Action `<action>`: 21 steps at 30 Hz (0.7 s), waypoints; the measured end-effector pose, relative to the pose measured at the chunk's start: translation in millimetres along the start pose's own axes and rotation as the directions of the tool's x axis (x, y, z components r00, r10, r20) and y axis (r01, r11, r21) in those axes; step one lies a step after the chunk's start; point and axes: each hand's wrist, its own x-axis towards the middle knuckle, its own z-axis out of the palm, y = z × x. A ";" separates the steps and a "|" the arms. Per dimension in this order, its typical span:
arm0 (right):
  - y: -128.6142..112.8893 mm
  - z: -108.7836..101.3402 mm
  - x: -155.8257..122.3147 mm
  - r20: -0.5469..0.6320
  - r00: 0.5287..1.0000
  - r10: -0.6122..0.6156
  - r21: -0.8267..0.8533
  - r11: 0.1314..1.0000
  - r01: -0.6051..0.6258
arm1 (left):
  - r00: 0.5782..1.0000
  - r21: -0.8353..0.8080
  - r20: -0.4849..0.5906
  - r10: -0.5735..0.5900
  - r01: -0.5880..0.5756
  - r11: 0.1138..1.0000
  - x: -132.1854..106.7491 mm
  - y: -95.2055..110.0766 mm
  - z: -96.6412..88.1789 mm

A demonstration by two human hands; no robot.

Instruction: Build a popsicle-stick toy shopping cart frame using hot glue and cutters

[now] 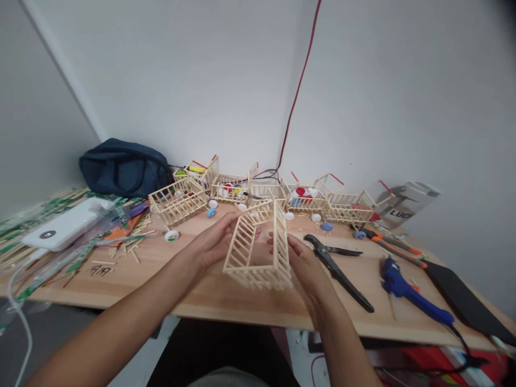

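Note:
Between my two hands is a small open frame basket (pixel 258 269) built from thin wooden sticks, tilted and held above the table near its front edge. My left hand (pixel 220 239) grips its left side, with the fingertips partly hidden behind the slats. On the other side my right hand (pixel 304 263) closes around the right wall, fingers reaching behind it. Right behind the held basket stands a row of similar stick carts, among them one at the left (pixel 179 201) and one at the right (pixel 349 212). Some carry bottle caps inside and have red-tipped handles.
Black-handled cutters (pixel 338 269) and a blue glue gun (pixel 415 293) lie to the right, near orange-handled pliers (pixel 397 244) and a black flat object (pixel 463 298). At the left are a white power bank (pixel 68 223), packaged sticks, cut stick pieces (pixel 135 244) and a blue bag (pixel 124 169).

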 end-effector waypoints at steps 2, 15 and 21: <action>-2.4 7.7 -1.2 -0.029 1.000 0.003 0.042 0.999 -0.002 | 0.997 -0.008 0.021 -0.070 0.070 0.998 -3.7 -4.7 3.8; -7.5 13.1 -5.6 -0.158 0.968 -0.196 -0.186 0.968 0.166 | 0.993 -0.079 0.103 -0.053 0.061 0.995 -10.6 -32.2 13.2; -8.8 17.6 -8.3 -0.217 0.947 -0.238 -0.222 0.956 0.190 | 0.992 -0.049 0.127 -0.020 0.027 0.998 -13.3 -33.5 8.3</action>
